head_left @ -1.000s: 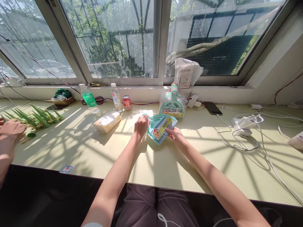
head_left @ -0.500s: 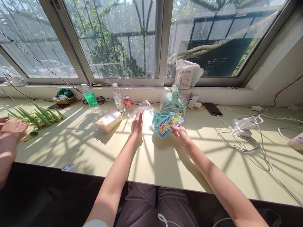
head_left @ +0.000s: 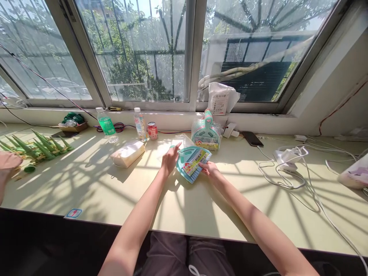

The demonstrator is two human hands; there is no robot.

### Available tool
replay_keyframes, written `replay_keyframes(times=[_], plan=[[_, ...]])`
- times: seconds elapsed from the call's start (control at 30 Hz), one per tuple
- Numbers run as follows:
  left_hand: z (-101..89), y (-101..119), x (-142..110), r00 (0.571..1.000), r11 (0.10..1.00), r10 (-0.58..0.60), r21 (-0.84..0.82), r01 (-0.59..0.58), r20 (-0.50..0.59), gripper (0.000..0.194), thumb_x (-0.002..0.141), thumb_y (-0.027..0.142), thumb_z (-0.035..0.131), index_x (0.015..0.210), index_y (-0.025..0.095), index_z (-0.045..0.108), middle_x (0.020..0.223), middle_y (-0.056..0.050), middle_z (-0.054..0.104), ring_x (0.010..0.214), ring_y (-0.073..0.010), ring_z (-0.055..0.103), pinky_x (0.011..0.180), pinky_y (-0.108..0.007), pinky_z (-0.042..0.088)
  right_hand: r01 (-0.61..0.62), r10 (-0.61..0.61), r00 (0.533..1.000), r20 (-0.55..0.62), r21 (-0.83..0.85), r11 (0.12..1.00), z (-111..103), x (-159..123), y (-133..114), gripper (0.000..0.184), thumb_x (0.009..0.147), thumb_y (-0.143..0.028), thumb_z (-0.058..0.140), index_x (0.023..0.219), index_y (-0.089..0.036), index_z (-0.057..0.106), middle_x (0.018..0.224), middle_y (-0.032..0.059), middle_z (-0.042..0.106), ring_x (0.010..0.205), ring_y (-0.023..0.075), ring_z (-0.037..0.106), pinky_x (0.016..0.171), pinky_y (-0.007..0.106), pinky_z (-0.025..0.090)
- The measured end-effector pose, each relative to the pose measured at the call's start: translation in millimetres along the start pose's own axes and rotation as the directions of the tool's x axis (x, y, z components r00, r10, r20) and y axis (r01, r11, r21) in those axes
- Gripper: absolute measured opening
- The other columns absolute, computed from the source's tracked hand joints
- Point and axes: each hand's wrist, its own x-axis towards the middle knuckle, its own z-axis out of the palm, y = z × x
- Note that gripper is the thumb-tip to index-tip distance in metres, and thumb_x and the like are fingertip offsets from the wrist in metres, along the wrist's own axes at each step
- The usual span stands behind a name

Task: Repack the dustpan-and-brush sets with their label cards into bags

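Note:
My right hand (head_left: pixel 209 169) pinches the lower edge of a teal dustpan-and-brush set (head_left: pixel 192 162) with a colourful label, held just above the pale green table (head_left: pixel 184 207). My left hand (head_left: pixel 170 157) is open with fingers stretched out, at the left edge of the set, over a clear plastic bag (head_left: pixel 166 147) lying on the table. Behind them a stack of more teal dustpan sets (head_left: pixel 206 132) in clear wrapping leans by the window sill.
A tissue pack (head_left: pixel 127 153), two bottles (head_left: pixel 107 124) and a red can (head_left: pixel 152 130) stand to the left. Another person's hand (head_left: pixel 8 165) works by green pointed pieces (head_left: pixel 37 145) at far left. A phone (head_left: pixel 252 138), charger and white cables (head_left: pixel 290 168) lie on the right.
My left hand let go of the dustpan set and opened, and a clear plastic bag now lies beside it. The set shifted right, then back toward centre, in my right hand.

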Motion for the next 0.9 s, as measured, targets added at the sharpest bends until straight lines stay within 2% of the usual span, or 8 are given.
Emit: replay_keyframes(times=[0.2,0.4,0.6,0.67,0.73,0.8,0.83,0.9], plan=[[3.6,17,1,0.987,0.987,0.137,-0.099,-0.128,0.089,0.042,0.102,0.007,0.064,0.131,0.030,0.082,0.120,-0.009,0.083,0.115,-0.0298,0.077,0.089,-0.036,0.062,0.096,-0.084,0.990,-0.116,0.096,0.991,-4,8,7,0.031,0.068,-0.007,0.096,0.080,-0.021,0.071,0.077,0.0061,0.083,0.083,0.0294,0.085,0.082,0.043,0.076],[0.1,26,4,0.974,0.983,0.017,-0.175,-0.058,-0.225,0.038,0.098,0.007,0.069,0.129,0.026,0.078,0.110,-0.006,0.085,0.115,-0.0297,0.077,0.111,-0.048,0.059,0.140,-0.134,0.987,-0.084,0.070,0.988,8,0,2,0.040,0.057,-0.020,0.105,0.083,-0.019,0.075,0.085,0.0089,0.086,0.095,0.0345,0.086,0.089,0.049,0.075],[12.4,38,-5,0.993,0.959,0.075,-0.267,-0.097,-0.090,0.033,0.097,0.010,0.070,0.124,0.027,0.078,0.109,-0.005,0.083,0.104,-0.0239,0.078,0.096,-0.037,0.064,0.202,-0.191,0.977,-0.097,0.126,0.971,14,-7,3,0.046,0.055,-0.028,0.106,0.089,-0.019,0.076,0.089,0.0091,0.086,0.103,0.0352,0.085,0.094,0.049,0.074],[18.0,42,-8,0.988,0.940,0.105,-0.314,-0.137,-0.115,0.027,0.101,0.019,0.072,0.125,0.029,0.077,0.115,-0.006,0.082,0.112,-0.0254,0.077,0.102,-0.040,0.064,0.216,-0.196,0.971,-0.140,0.152,0.964,14,-8,3,0.046,0.056,-0.027,0.106,0.088,-0.020,0.074,0.088,0.0091,0.085,0.103,0.0352,0.085,0.092,0.047,0.074],[20.8,43,-8,0.964,0.918,0.022,-0.377,-0.125,-0.267,0.032,0.101,0.032,0.076,0.133,0.027,0.072,0.136,-0.012,0.077,0.134,-0.0305,0.070,0.117,-0.048,0.058,0.225,-0.196,0.965,-0.174,0.171,0.959,14,-7,1,0.045,0.057,-0.026,0.105,0.087,-0.021,0.072,0.089,0.0093,0.085,0.102,0.0341,0.085,0.091,0.045,0.074],[21.0,39,-4,0.880,0.867,-0.226,-0.499,-0.014,-0.418,0.058,0.097,0.044,0.083,0.147,0.024,0.063,0.162,-0.018,0.061,0.161,-0.0355,0.050,0.132,-0.057,0.044,0.231,-0.193,0.961,-0.199,0.187,0.955,14,-7,-1,0.044,0.058,-0.024,0.105,0.086,-0.022,0.071,0.090,0.0089,0.085,0.101,0.0319,0.085,0.089,0.042,0.075],[20.7,37,-2,0.829,0.797,-0.374,-0.600,0.060,-0.415,0.071,0.093,0.049,0.086,0.153,0.024,0.057,0.170,-0.020,0.053,0.168,-0.0365,0.040,0.136,-0.059,0.038,0.235,-0.194,0.959,-0.207,0.196,0.952,15,-7,-2,0.043,0.058,-0.023,0.104,0.086,-0.022,0.071,0.090,0.0084,0.085,0.100,0.0307,0.085,0.089,0.041,0.075],[20.8,34,2,0.805,0.530,-0.563,-0.828,0.180,-0.185,0.082,0.091,0.055,0.088,0.158,0.025,0.052,0.172,-0.020,0.051,0.172,-0.0378,0.034,0.137,-0.060,0.036,0.245,-0.201,0.957,-0.209,0.213,0.946,16,-8,-2,0.043,0.058,-0.022,0.103,0.086,-0.023,0.070,0.092,0.0074,0.086,0.098,0.0289,0.085,0.087,0.039,0.075]])
